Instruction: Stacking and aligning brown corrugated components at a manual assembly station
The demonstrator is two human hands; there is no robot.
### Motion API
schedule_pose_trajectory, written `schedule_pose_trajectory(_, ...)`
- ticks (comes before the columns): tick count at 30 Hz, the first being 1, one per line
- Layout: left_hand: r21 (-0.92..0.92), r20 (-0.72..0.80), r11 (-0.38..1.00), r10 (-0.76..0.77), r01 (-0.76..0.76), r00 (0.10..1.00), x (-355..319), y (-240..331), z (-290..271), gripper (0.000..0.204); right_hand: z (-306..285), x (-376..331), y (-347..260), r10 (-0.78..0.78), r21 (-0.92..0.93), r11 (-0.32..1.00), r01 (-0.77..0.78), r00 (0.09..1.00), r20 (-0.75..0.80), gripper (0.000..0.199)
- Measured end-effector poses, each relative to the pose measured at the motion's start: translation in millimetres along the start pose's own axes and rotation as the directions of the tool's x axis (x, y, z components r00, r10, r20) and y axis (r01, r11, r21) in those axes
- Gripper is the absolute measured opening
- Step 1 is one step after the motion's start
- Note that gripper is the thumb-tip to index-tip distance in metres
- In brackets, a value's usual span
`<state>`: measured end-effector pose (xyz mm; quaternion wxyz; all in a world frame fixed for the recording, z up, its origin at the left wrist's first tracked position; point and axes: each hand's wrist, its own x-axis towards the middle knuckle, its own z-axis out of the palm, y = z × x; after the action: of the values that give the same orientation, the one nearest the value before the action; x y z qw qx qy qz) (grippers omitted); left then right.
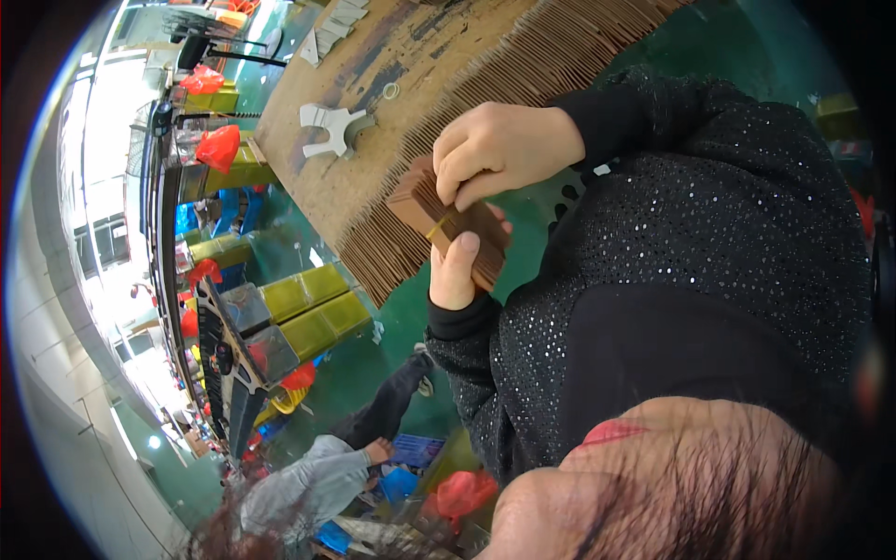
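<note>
A stack of thin brown cardboard pieces (448,224), bound w/ a yellow rubber band (437,229), is held just off the edge of the wooden table (327,177), beside a long row of similar brown pieces (523,65). It is gripped from below by one hand (455,271), thumb pressed flat on its face. The band is pinched by the curled fingers of the other hand (499,149); which hand is L or R can't be told.

A factory workshop: a worn wooden worktop (373,140) edged with a long row of thin brown cardboard pieces (523,75), a green-painted floor (373,345), yellow-green crates (313,313) along an aisle, red plastic bags (217,147), and another person (317,476) bent over work farther off.
</note>
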<state>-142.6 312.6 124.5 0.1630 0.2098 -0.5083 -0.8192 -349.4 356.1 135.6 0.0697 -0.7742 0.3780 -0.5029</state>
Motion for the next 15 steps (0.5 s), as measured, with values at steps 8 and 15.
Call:
schedule_pose_trajectory(8, -0.089, -0.097, 0.996, 0.016, -0.025, 0.995, 2, -13, 19, 0.045, 9, -9, -6, 0.023, -0.165, 0.986, -0.024, 1.000, -0.007, 0.009)
schedule_pose_trajectory(15, 0.035, -0.115, 0.999, -0.025, 0.030, 0.993, 13, -13, 21, 0.041, -11, -5, 2, 0.031, -0.309, 0.951, 0.025, 0.984, 0.175, 0.012)
